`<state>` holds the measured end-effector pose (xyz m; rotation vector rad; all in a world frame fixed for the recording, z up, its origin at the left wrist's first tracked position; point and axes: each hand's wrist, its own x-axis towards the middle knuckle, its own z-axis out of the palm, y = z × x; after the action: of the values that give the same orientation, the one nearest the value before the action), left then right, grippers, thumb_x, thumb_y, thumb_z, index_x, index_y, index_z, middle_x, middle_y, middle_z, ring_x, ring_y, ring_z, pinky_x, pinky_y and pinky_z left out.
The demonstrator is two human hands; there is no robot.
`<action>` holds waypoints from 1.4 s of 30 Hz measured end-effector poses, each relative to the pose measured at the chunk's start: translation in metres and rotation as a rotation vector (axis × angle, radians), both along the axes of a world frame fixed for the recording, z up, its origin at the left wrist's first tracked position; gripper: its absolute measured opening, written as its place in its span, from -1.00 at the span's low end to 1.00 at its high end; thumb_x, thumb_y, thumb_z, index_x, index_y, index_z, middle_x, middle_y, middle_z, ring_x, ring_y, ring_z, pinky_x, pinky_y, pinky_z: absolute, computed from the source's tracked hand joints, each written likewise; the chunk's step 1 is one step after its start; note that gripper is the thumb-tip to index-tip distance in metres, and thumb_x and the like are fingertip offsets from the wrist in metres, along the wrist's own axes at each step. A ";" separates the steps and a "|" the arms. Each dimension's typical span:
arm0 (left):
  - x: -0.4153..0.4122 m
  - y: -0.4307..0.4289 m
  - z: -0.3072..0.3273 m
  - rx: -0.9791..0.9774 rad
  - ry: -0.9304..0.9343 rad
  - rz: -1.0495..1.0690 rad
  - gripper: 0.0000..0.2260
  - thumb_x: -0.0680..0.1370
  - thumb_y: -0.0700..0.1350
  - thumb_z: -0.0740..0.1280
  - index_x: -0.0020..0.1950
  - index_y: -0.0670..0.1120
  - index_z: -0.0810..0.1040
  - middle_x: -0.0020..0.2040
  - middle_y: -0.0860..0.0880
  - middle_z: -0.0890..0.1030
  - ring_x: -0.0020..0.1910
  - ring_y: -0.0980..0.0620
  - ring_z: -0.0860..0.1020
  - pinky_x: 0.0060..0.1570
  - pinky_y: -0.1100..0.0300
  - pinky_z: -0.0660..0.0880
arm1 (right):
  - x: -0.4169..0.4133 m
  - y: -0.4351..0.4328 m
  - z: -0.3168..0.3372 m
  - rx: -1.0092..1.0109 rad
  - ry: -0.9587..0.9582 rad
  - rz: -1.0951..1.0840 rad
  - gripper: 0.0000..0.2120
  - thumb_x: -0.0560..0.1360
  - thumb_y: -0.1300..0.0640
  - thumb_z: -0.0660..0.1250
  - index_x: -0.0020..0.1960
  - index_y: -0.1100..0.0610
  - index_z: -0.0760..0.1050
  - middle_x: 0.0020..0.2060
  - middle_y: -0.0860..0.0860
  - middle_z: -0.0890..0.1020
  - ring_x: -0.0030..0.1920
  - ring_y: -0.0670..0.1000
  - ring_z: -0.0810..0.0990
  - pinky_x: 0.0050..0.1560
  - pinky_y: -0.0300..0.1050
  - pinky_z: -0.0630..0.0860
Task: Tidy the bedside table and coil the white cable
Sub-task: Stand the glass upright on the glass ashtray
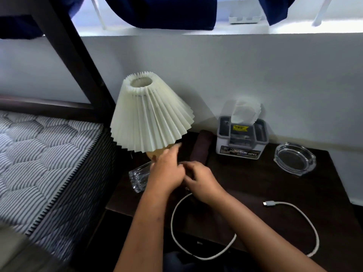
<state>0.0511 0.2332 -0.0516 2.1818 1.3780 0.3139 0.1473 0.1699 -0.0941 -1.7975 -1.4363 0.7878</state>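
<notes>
A white cable (173, 216) lies on the dark bedside table (255, 185). It loops from under my hands down past the table's front edge and round to a free plug end (268, 203) at the right. My right hand (202, 181) is closed over one end of the cable near the table's middle. My left hand (167, 169) rests against it with fingers spread and blurred, next to the lamp's base. Whether the left hand grips the cable is hidden.
A lamp with a pleated cream shade (151, 114) and a clear glass foot (139, 177) stands at the table's left. A grey tissue box (241, 138) sits at the back, a glass ashtray (294, 159) at the right. A striped mattress (39, 158) lies left.
</notes>
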 end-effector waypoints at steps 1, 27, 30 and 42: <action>-0.011 0.006 -0.002 -0.032 0.083 0.012 -0.45 0.43 -0.15 0.31 0.40 0.01 0.27 0.36 -0.12 0.41 0.36 -0.12 0.34 0.40 -0.13 0.17 | -0.004 0.002 0.000 -0.019 0.004 0.002 -0.67 0.48 0.11 0.28 0.23 0.05 0.48 0.09 0.08 0.56 0.11 0.03 0.51 0.03 -0.27 0.33; 0.044 -0.042 0.027 0.089 -0.358 -0.168 -0.34 0.25 0.14 0.41 0.29 0.08 0.27 0.22 0.07 0.48 0.21 0.05 0.45 0.09 0.05 0.47 | 0.061 -0.062 0.045 0.161 0.738 -0.169 -0.03 0.18 -0.28 0.45 0.46 -0.05 0.09 0.08 -0.16 0.63 0.05 -0.15 0.61 -0.03 -0.22 0.55; 0.071 -0.061 0.027 -0.051 -0.624 -0.113 -0.27 0.25 0.09 0.51 0.34 0.07 0.27 0.25 0.08 0.48 0.21 0.06 0.49 0.19 0.00 0.46 | 0.089 -0.077 0.061 0.165 0.589 -0.096 -0.05 0.11 -0.22 0.55 0.40 -0.04 0.25 0.17 -0.14 0.59 0.18 -0.15 0.55 0.05 -0.31 0.49; 0.157 -0.100 -0.002 -0.211 -0.845 -0.133 -0.33 0.40 0.02 0.45 0.45 -0.01 0.26 0.32 0.02 0.50 0.26 0.24 0.45 0.28 0.28 0.38 | 0.173 -0.111 0.057 0.142 0.332 -0.314 -0.51 0.27 0.31 0.50 0.08 -0.09 0.52 -0.01 -0.11 0.69 0.00 -0.12 0.65 -0.08 -0.29 0.56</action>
<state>0.2082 0.1336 -0.0537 1.6386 0.7416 0.8709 0.3208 0.0592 -0.0367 -1.6392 -0.9445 0.7559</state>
